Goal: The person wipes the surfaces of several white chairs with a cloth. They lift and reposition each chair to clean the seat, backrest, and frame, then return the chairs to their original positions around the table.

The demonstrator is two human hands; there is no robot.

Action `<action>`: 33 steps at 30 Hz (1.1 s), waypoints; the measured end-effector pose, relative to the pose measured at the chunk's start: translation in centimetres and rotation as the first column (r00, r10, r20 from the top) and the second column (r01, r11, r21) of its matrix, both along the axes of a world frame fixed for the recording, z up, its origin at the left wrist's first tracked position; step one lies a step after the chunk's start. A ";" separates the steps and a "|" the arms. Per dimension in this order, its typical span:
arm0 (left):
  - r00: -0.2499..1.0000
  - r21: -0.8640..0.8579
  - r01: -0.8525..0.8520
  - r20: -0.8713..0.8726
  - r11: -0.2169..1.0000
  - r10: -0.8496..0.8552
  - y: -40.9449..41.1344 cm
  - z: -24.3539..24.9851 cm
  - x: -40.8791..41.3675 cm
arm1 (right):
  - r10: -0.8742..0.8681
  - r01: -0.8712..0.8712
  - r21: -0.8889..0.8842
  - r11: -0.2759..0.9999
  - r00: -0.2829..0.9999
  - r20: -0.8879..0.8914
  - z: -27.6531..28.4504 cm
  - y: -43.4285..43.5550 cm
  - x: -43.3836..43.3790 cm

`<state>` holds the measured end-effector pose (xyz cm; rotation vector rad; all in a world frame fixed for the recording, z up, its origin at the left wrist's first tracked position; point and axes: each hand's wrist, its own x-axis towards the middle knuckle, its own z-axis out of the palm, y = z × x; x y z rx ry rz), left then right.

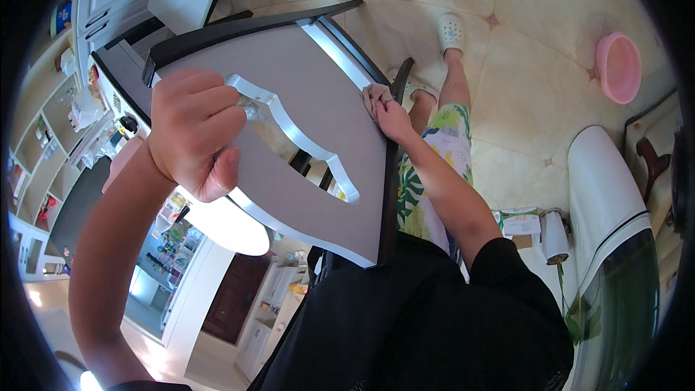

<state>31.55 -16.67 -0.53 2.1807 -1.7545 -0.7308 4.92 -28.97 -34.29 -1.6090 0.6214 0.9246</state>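
A chair with a grey backrest panel (326, 81) and black frame rails is tilted before me. A wavy-edged cutout with a pale rim (304, 138) runs through the panel. My left hand (195, 127) is closed around the backrest at one end of the cutout; its fingertips are hidden. My right hand (393, 119) presses a crumpled brownish cloth (376, 99) against the panel near the black side rail (388, 195). Pointed black chair legs (403, 79) extend toward my feet.
More black-framed chair parts (122, 73) stand beside a white table (217, 220) at left. A pink basin (619, 68) sits on the tiled floor at right. Nearer lie boxes (520, 222), a white pot with a plant (555, 239) and a large white rounded object (605, 174).
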 end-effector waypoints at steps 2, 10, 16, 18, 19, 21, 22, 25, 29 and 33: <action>0.999 -0.034 -0.031 0.009 0.999 0.031 0.5 -0.2 -0.4 | -0.042 0.041 0.042 0.998 0.999 0.029 2.9 0.1 0.7; 0.981 -0.172 -0.186 0.019 0.967 0.192 1.0 -0.2 -1.1 | -0.215 0.079 0.273 0.959 0.828 0.518 10.6 1.8 8.9; 0.973 -0.153 -0.230 -0.031 0.961 0.228 1.0 -0.4 -0.7 | 0.022 -0.063 0.146 0.987 0.963 0.269 6.1 3.9 18.4; 0.974 -0.108 -0.224 -0.046 0.969 0.220 0.9 0.1 -0.4 | -0.045 -0.002 0.125 0.992 0.927 0.373 8.1 5.7 20.8; 0.973 -0.103 -0.230 -0.051 0.968 0.226 1.0 0.1 -0.4 | -0.071 0.023 0.118 0.993 0.903 0.424 9.7 5.9 22.1; 0.971 -0.094 -0.238 -0.060 0.967 0.233 1.1 0.0 -0.5 | 0.005 -0.054 0.127 0.990 0.933 0.359 14.8 4.1 22.0; 0.970 -0.060 -0.238 -0.059 0.969 0.234 1.2 0.3 -0.7 | -0.072 -0.033 0.237 0.971 0.905 0.419 16.2 4.0 21.0; 0.965 -0.067 -0.259 -0.062 0.964 0.255 1.0 0.5 -0.6 | -0.352 0.062 0.481 0.875 0.763 0.542 21.9 2.5 20.3; 0.966 -0.139 -0.259 -0.022 0.956 0.259 1.0 -0.3 -0.5 | -0.432 0.028 0.668 0.744 0.782 0.449 22.3 1.9 20.2; 0.972 -0.224 -0.206 0.068 0.953 0.226 1.4 0.0 -0.9 | -0.549 0.010 0.772 0.635 0.710 0.442 23.7 1.1 19.1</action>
